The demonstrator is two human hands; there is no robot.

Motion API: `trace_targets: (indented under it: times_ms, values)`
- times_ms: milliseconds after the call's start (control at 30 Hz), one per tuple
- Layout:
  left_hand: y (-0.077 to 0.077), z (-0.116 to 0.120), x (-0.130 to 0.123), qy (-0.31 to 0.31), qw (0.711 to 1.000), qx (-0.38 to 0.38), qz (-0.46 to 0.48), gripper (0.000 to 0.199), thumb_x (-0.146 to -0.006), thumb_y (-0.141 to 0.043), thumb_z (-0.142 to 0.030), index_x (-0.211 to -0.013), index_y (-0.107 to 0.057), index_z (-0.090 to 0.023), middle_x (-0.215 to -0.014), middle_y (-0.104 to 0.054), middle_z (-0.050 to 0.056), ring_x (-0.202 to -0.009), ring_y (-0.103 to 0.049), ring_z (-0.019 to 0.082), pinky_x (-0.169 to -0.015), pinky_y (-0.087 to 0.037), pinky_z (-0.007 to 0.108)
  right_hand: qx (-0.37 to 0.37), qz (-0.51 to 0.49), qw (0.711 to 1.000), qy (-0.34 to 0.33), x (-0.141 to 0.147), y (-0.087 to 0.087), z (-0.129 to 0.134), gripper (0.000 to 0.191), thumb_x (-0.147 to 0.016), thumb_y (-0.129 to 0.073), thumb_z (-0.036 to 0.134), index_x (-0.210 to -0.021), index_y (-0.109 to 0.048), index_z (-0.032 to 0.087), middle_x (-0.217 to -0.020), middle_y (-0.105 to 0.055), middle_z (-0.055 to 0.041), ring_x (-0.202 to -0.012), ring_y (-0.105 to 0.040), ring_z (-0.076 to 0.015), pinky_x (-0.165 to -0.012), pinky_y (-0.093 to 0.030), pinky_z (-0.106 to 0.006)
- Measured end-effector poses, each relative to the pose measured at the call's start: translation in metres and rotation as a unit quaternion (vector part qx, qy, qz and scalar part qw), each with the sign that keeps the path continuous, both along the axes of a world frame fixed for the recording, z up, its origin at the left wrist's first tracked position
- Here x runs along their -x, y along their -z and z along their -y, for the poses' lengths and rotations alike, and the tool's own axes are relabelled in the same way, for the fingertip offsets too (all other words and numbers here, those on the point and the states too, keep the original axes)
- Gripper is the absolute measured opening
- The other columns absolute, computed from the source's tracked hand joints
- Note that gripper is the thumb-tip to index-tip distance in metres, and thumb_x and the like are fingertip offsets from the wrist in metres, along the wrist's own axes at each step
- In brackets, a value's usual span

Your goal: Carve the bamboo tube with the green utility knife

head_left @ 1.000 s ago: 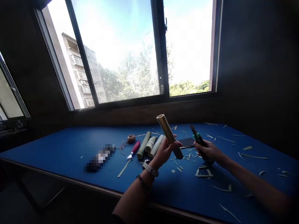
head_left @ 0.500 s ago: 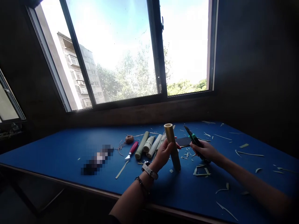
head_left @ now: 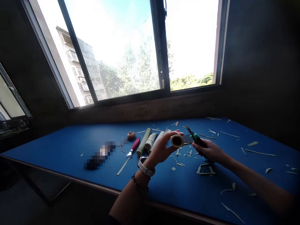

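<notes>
Between tube rim (head_left: 173, 144) and knife (head_left: 199, 141), gap

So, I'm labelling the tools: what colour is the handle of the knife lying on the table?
The handle is pinkish red, seen best in the head view.

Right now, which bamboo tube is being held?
The tube in the left hand, its hollow end facing the camera; the other tubes lie on the blue table near the red-handled knife.
</notes>
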State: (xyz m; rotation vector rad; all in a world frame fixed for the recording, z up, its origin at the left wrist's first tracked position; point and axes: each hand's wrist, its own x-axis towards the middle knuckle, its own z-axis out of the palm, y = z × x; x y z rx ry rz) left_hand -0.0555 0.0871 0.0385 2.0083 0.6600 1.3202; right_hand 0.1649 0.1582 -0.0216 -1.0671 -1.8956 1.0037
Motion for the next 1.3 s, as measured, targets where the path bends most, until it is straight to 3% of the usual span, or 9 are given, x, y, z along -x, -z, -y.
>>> trace_targets:
  times_ms: [233, 367, 500, 600, 700, 833, 933, 1067, 1300]
  values:
    - [0.003, -0.002, 0.0, -0.02, 0.999, -0.046, -0.015, 0.026, -0.079, -0.059, -0.023, -0.105, -0.057, -0.022, -0.118, -0.058, 0.006, -0.121, -0.044, 0.022, -0.103, -0.032, 0.039, -0.006, 0.0, 1.0, 0.003, 0.0, -0.001, 0.0, 0.035, -0.07, -0.055, 0.056, -0.07, -0.055, 0.021, -0.056, -0.051, 0.0002, -0.052, -0.049, -0.0143, -0.051, -0.042, -0.029]
    - [0.015, -0.013, -0.01, -0.022, 0.995, 0.07, 0.067, 0.034, -0.08, -0.058, -0.031, -0.111, -0.05, -0.019, -0.112, -0.059, 0.009, -0.109, -0.054, 0.023, -0.09, -0.043, 0.036, 0.004, -0.031, 0.999, 0.025, 0.0, -0.001, 0.0, 0.034, -0.071, -0.057, 0.055, -0.069, -0.053, 0.022, -0.056, -0.051, 0.0003, -0.053, -0.051, -0.0145, -0.052, -0.045, -0.03]
    - [0.031, -0.026, -0.022, 0.029, 0.981, 0.155, 0.116, 0.038, -0.08, -0.056, -0.042, -0.108, -0.046, -0.018, -0.105, -0.06, 0.009, -0.097, -0.06, 0.022, -0.079, -0.047, 0.032, 0.002, -0.077, 0.995, 0.066, 0.0, -0.006, 0.003, 0.038, -0.071, -0.057, 0.057, -0.069, -0.049, 0.021, -0.058, -0.051, -0.0001, -0.053, -0.051, -0.0138, -0.052, -0.045, -0.029]
    - [0.047, -0.032, -0.025, 0.003, 0.987, 0.153, 0.046, 0.033, -0.078, -0.058, -0.039, -0.102, -0.048, -0.018, -0.096, -0.061, 0.008, -0.093, -0.06, 0.02, -0.075, -0.047, 0.029, -0.002, -0.138, 0.987, 0.082, 0.001, -0.01, 0.005, 0.039, -0.073, -0.055, 0.059, -0.073, -0.045, 0.02, -0.057, -0.046, 0.0026, -0.05, -0.049, -0.0112, -0.053, -0.046, -0.028]
    - [0.064, -0.037, -0.026, -0.058, 0.983, 0.172, -0.03, 0.028, -0.072, -0.066, -0.033, -0.089, -0.049, -0.018, -0.086, -0.06, 0.005, -0.082, -0.06, 0.017, -0.068, -0.046, 0.026, -0.062, -0.159, 0.978, 0.117, -0.003, -0.013, 0.006, 0.039, -0.077, -0.048, 0.059, -0.087, -0.042, 0.022, -0.057, -0.043, 0.0051, -0.047, -0.046, -0.0102, -0.051, -0.045, -0.027]
    - [0.068, -0.038, -0.03, -0.062, 0.966, 0.251, 0.001, 0.026, -0.077, -0.056, -0.038, -0.086, -0.042, -0.018, -0.075, -0.051, 0.0, -0.059, -0.058, 0.012, -0.053, -0.045, 0.023, -0.233, 0.018, 0.948, 0.217, -0.012, -0.019, 0.009, 0.042, -0.084, -0.039, 0.053, -0.114, -0.038, 0.024, -0.069, -0.053, -0.001, -0.051, -0.051, -0.0144, -0.047, -0.038, -0.026]
    - [0.06, -0.035, -0.031, -0.054, 0.944, 0.324, 0.026, 0.025, -0.078, -0.052, -0.038, -0.086, -0.039, -0.018, -0.069, -0.047, -0.003, -0.049, -0.052, 0.008, -0.045, -0.042, 0.021, -0.333, 0.198, 0.904, 0.18, -0.01, -0.021, 0.014, 0.037, -0.087, -0.036, 0.042, -0.118, -0.041, 0.023, -0.08, -0.06, -0.0075, -0.061, -0.055, -0.0184, -0.05, -0.036, -0.026]
    - [0.051, -0.031, -0.027, -0.046, 0.927, 0.369, 0.051, 0.029, -0.07, -0.061, -0.029, -0.087, -0.04, -0.018, -0.067, -0.046, -0.004, -0.047, -0.048, 0.006, -0.044, -0.04, 0.02, -0.371, 0.344, 0.854, 0.121, 0.006, -0.018, 0.022, 0.034, -0.089, -0.028, 0.03, -0.117, -0.047, 0.024, -0.083, -0.061, -0.0084, -0.06, -0.053, -0.0165, -0.046, -0.031, -0.024]
    - [0.049, -0.031, -0.024, -0.014, 0.927, 0.366, 0.076, 0.026, -0.068, -0.058, -0.024, -0.086, -0.04, -0.018, -0.063, -0.045, -0.004, -0.046, -0.046, 0.006, -0.043, -0.039, 0.02, -0.399, 0.445, 0.791, 0.128, 0.008, -0.011, 0.019, 0.043, -0.09, -0.03, 0.025, -0.132, -0.039, 0.028, -0.072, -0.058, -0.0052, -0.046, -0.047, -0.0107, -0.038, -0.018, -0.02]
